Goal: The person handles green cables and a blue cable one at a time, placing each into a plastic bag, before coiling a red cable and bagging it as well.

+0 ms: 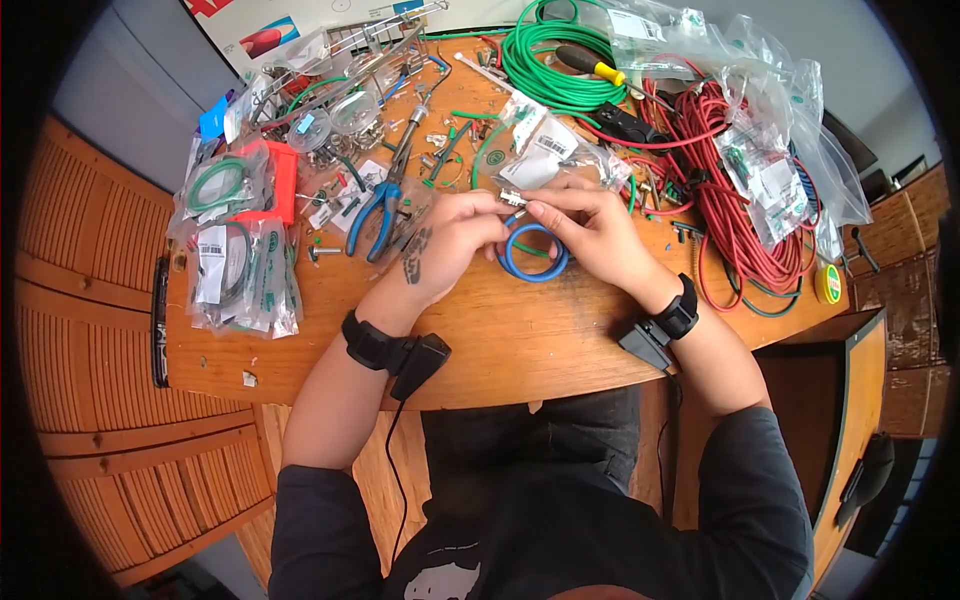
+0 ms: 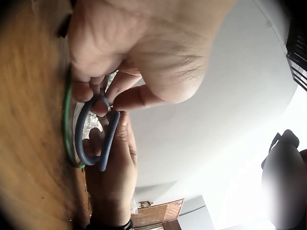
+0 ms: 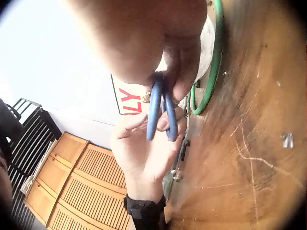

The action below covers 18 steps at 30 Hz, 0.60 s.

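Both hands meet above the table's middle in the head view. A small metal fitting [image 1: 512,199] is pinched between the fingers of the left hand [image 1: 450,240] and the right hand [image 1: 598,238]. Below it hangs a coiled blue tube [image 1: 535,275], with fingers of both hands at its sides. In the left wrist view the blue loop [image 2: 80,132] lies between the left hand [image 2: 144,48] and the right hand [image 2: 112,177]. From the right wrist view the blue tube [image 3: 153,112] runs down from under the right hand [image 3: 139,38]; its end inside the fingers is hidden.
Blue-handled pliers [image 1: 375,220] lie left of the hands. Bagged tubing [image 1: 245,275] and a red bin [image 1: 283,182] stand at the left. Green tubing [image 1: 520,60], a screwdriver [image 1: 590,65] and red tubing [image 1: 715,210] lie behind and right. The table's front edge [image 1: 530,400] is near the body.
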Available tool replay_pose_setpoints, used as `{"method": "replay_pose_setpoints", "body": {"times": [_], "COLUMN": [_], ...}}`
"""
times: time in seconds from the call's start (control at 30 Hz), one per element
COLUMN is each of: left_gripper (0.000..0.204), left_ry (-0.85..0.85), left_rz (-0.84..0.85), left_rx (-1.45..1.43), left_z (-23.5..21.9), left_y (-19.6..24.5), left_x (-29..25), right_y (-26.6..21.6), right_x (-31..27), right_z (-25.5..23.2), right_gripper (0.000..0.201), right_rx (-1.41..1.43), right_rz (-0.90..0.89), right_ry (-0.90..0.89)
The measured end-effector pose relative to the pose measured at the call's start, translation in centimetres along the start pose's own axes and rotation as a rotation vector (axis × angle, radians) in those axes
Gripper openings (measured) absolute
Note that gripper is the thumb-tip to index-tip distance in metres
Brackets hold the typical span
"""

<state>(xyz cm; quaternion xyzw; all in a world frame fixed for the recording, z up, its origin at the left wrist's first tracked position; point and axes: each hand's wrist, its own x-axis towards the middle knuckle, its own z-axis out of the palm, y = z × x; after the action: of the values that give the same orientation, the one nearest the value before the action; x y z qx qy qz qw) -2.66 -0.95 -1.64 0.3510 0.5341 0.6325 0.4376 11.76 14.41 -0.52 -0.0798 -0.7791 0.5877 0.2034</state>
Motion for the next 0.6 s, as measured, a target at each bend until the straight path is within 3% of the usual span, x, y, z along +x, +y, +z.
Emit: {"method": "replay_pose_setpoints", "body": {"times": [0.03, 0.17, 0.23, 0.33, 0.47, 0.6], "left_gripper": [0.024, 0.025, 0.022, 0.017, 0.013, 0.010], "left_ry": [-0.018, 0.063, 0.110, 0.113, 0.165, 0.244], "left_rz": [-0.057, -0.087, 0.033, 0.143, 0.114, 0.222], "left_rx": [-0.177, -0.221, 0.138, 0.150, 0.135, 0.151], "left_z": [0.0, 1.8, 1.9, 2.3, 2.4, 2.4], "left_y": [0.2, 1.3, 0.7, 0.6, 0.4, 0.4], "left_x": [0.0, 0.0, 0.2, 0.1, 0.1, 0.2], "right_y": [0.1, 0.0, -0.4, -0.5, 0.0, 0.4], "right_x": [0.2, 0.2, 0.1, 0.2, 0.3, 0.5], "right_z": [-0.2, -0.3, -0.3, -0.2, -0.1, -0.4], "right_gripper": [0.020, 0.018, 0.017, 0.016, 0.018, 0.022], "right_rx": [-0.046, -0.071, -0.071, -0.033, 0.159, 0.276], "right_rz": [-0.008, -0.022, -0.013, 0.002, 0.074, 0.082], "right_ry": [0.014, 0.003, 0.014, 0.048, 0.090, 0.020]}}
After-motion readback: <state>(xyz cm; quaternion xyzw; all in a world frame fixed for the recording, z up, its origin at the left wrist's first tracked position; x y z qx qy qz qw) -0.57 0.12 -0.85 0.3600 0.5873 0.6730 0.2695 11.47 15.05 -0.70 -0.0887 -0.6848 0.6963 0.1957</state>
